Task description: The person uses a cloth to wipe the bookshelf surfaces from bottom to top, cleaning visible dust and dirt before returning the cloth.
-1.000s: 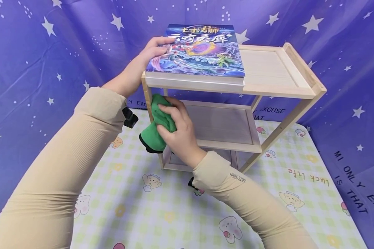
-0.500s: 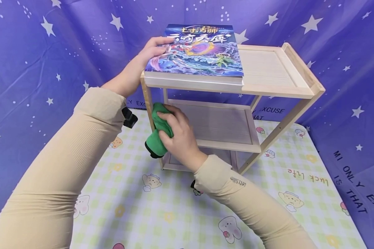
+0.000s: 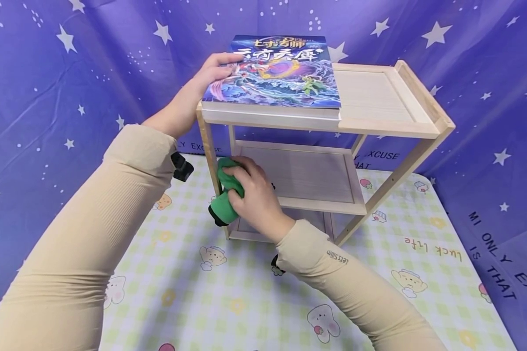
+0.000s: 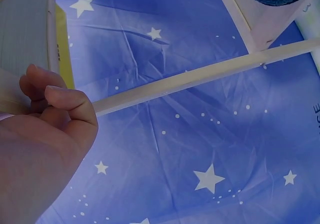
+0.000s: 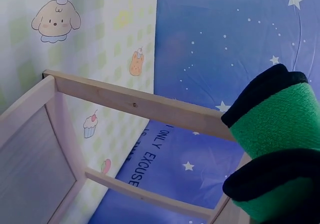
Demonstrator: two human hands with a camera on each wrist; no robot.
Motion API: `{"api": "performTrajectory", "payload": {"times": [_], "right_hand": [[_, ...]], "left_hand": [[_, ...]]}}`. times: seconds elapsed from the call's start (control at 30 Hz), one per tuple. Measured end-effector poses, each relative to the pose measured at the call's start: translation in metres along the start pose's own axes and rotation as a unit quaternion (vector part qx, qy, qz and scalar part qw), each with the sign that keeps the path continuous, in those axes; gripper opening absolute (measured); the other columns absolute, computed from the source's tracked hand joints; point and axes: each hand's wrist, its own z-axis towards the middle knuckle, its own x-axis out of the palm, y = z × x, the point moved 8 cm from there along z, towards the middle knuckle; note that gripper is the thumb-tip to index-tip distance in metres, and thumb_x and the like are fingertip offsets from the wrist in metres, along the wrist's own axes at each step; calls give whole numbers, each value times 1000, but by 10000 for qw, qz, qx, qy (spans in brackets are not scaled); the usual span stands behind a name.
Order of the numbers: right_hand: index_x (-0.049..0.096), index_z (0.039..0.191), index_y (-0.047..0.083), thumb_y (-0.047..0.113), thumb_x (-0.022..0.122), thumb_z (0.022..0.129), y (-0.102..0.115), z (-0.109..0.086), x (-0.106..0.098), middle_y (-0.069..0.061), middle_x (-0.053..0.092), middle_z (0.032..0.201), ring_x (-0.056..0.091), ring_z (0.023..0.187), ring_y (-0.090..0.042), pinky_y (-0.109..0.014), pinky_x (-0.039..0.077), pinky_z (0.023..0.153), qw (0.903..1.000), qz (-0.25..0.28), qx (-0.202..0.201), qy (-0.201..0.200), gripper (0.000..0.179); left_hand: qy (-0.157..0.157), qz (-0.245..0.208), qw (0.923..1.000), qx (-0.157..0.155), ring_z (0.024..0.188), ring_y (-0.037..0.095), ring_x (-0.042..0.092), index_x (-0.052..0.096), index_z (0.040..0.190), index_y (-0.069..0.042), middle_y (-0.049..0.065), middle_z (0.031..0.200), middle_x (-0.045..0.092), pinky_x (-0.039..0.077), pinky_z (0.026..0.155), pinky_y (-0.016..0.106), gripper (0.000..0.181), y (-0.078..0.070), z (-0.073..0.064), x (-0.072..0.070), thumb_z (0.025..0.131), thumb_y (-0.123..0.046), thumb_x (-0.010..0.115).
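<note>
A small wooden shelf rack [image 3: 379,95] stands upright. On the left of its top tier lies a thick book [image 3: 281,80] with a colourful cover. My left hand [image 3: 191,95] grips the rack's top left end, its fingers reaching beside the book; in the left wrist view its fingers and thumb are curled at the wood. Lower down, my right hand [image 3: 259,197] holds a bunched green cloth [image 3: 225,207] with black edging against the front left post [image 3: 208,144]. Folds of the cloth [image 5: 282,121] fill the right side of the right wrist view, where the right hand's fingers are not seen.
Below the top are a middle shelf board [image 3: 314,173] and a bottom tier [image 3: 254,231]. A checked tablecloth [image 3: 228,317] with cartoon prints lies under the rack. Purple star-patterned curtains [image 3: 92,48] rise behind and at both sides.
My right hand has slid the green cloth down the front left post, from near the top tier to about the middle board's height. The left hand keeps its place. The view shifts slightly.
</note>
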Motion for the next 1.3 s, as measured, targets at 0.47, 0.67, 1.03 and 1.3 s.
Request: {"api": "performTrajectory", "payload": {"times": [0.47, 0.67, 1.03, 1.3], "right_hand": [[66, 126, 11, 6, 64, 84, -17, 4, 2, -15, 67, 122, 65, 100, -27, -40, 55, 83, 9969, 600, 504, 81, 42], [66, 127, 18, 11, 62, 86, -29, 11, 1, -10, 69, 120, 62, 87, -21, -34, 51, 71, 9844, 1260, 1208, 199, 42], [61, 133, 20, 11, 56, 91, -26, 38, -6, -3, 58, 139, 55, 103, -19, -34, 44, 87, 9642, 2179, 1448, 431, 44], [59, 135, 11, 3, 57, 88, -20, 58, -18, -7, 57, 138, 55, 106, -18, -29, 44, 91, 9511, 2780, 1310, 320, 47]], "left_hand": [[-39, -107, 9999, -16, 138, 10, 32, 39, 147, -29, -6, 156, 27, 25, 113, 28, 51, 3, 0, 0, 97, -39, 38], [-48, -155, 9999, -22, 138, 10, 33, 39, 147, -28, -6, 156, 28, 25, 113, 27, 51, 4, 1, 0, 97, -38, 39], [19, -185, 9998, 58, 137, 12, 36, 39, 147, -28, -4, 155, 29, 27, 112, 27, 51, 3, 0, 0, 98, -39, 38], [49, -191, 9998, 34, 136, 11, 37, 39, 147, -29, -4, 156, 29, 26, 112, 24, 51, 1, 2, -1, 97, -39, 38]]}}
